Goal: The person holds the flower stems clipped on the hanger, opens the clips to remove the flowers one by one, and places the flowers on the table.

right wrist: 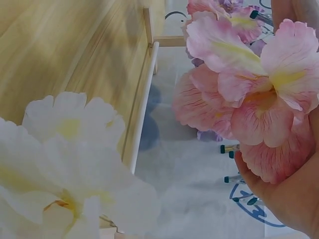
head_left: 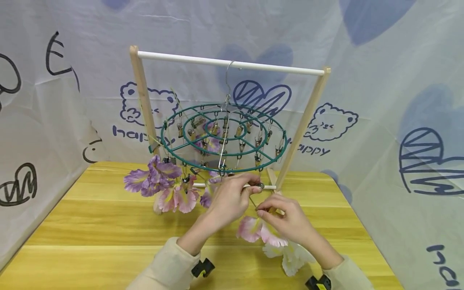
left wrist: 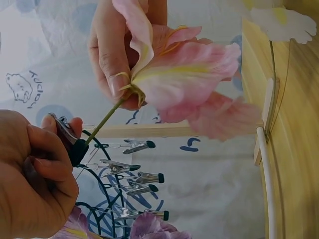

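Observation:
My left hand (head_left: 232, 197) squeezes a metal clip (head_left: 260, 185) that hangs from the near right side of a round green hanger (head_left: 285, 139). In the left wrist view the clip's dark green tip (left wrist: 78, 152) meets the end of a thin green stem (left wrist: 105, 118). Just under the bloom of an artificial pink flower (left wrist: 194, 84), my right hand (head_left: 290, 217) pinches that stem between thumb and fingers. The petals spread below the right hand in the head view. Near the right wrist is a white artificial flower (head_left: 290, 257).
A wooden stand with a white top bar (head_left: 188, 59) carries the hanger by its hook. Several other clips dangle from the rings. On the left side hang a purple flower (head_left: 154, 177) and another pink flower (head_left: 181, 197). The wooden table (head_left: 65, 257) is backed by a printed cloth.

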Motion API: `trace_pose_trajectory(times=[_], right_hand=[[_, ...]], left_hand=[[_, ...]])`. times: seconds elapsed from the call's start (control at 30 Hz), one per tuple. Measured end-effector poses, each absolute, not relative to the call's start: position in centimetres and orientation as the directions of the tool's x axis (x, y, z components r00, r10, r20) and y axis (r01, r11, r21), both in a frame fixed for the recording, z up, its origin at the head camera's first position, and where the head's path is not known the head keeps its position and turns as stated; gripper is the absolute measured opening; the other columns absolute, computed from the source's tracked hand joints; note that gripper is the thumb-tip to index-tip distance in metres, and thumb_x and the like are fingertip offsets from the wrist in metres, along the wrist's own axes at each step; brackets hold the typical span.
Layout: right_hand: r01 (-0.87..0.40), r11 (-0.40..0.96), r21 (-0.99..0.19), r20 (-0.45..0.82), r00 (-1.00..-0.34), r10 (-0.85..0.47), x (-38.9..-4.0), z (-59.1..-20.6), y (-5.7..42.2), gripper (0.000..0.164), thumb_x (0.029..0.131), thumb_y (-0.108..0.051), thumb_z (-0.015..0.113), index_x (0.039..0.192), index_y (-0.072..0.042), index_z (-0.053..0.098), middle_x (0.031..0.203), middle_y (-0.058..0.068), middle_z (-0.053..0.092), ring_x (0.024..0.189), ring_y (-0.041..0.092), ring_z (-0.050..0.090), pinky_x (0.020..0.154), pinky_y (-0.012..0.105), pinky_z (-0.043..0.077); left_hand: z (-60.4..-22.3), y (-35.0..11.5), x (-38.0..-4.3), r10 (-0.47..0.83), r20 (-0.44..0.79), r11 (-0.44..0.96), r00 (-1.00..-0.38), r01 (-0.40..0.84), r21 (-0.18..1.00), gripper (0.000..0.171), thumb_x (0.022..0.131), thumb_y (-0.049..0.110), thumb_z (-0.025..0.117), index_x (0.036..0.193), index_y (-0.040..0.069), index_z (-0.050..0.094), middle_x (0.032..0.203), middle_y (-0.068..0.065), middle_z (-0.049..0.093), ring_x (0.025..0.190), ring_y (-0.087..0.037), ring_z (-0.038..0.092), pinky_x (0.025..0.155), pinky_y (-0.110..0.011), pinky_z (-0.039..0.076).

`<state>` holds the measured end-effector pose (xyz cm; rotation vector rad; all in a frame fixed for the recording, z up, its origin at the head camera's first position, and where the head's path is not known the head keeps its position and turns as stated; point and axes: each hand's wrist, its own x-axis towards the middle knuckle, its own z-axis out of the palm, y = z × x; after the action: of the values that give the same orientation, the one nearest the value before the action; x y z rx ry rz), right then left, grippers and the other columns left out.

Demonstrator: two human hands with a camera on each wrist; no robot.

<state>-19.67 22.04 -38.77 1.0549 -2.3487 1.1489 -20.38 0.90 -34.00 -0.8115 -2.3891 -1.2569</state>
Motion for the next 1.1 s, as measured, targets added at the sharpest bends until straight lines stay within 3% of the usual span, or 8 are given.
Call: trace_pose_trajectory(times=[0.23, 0.43, 0.73, 1.1], right_hand=[[-0.742, 0.393, -0.542, 0.560, -0.668, -0.490, -19.4, -38.8, 22.3, 0.017, 0.092, 0.000, 0.076, 0.098, -0.016, 0.078, 0.092, -0.004, 0.073, 0.081, 0.011, 0.065, 0.068, 0.026, 0.058], [-0.701, 0.433, -0.567, 0.506, -0.711, -0.488, -18.9, -39.2, 22.9, 0.018, 0.091, -0.001, 0.077, 0.097, -0.018, 0.078, 0.093, -0.009, 0.072, 0.082, 0.009, 0.066, 0.073, 0.027, 0.058], [-0.658, 0.453, -0.601, 0.456, -0.748, -0.482, -18.3, -39.6, 23.7, 0.018, 0.092, -0.002, 0.076, 0.097, -0.019, 0.077, 0.093, -0.010, 0.072, 0.083, 0.008, 0.066, 0.073, 0.027, 0.059], [-0.645, 0.470, -0.603, 0.422, -0.757, -0.498, -18.1, -39.8, 24.4, 0.023, 0.091, 0.000, 0.075, 0.095, -0.022, 0.075, 0.094, -0.011, 0.071, 0.083, 0.008, 0.066, 0.075, 0.028, 0.059]], left_hand=[[-34.1, 0.9, -20.4, 0.318, 0.536, 0.456, -0.782, 0.622, 0.637, 0.017, 0.101, 0.009, 0.066, 0.115, 0.009, 0.075, 0.107, 0.001, 0.079, 0.056, -0.005, 0.044, 0.044, -0.021, 0.033], [-34.2, 0.8, -20.5, 0.284, 0.562, 0.454, -0.777, 0.625, 0.635, 0.018, 0.100, 0.011, 0.069, 0.115, 0.007, 0.076, 0.109, -0.003, 0.078, 0.060, -0.008, 0.050, 0.045, -0.022, 0.036], [-34.3, 0.7, -20.6, 0.269, 0.590, 0.475, -0.761, 0.638, 0.606, 0.016, 0.099, 0.014, 0.071, 0.113, 0.009, 0.077, 0.106, -0.001, 0.078, 0.058, -0.008, 0.048, 0.046, -0.022, 0.036], [-34.2, 0.7, -20.6, 0.263, 0.574, 0.465, -0.776, 0.623, 0.629, 0.019, 0.099, 0.011, 0.070, 0.116, 0.008, 0.076, 0.108, -0.001, 0.078, 0.058, -0.007, 0.048, 0.042, -0.022, 0.034]])
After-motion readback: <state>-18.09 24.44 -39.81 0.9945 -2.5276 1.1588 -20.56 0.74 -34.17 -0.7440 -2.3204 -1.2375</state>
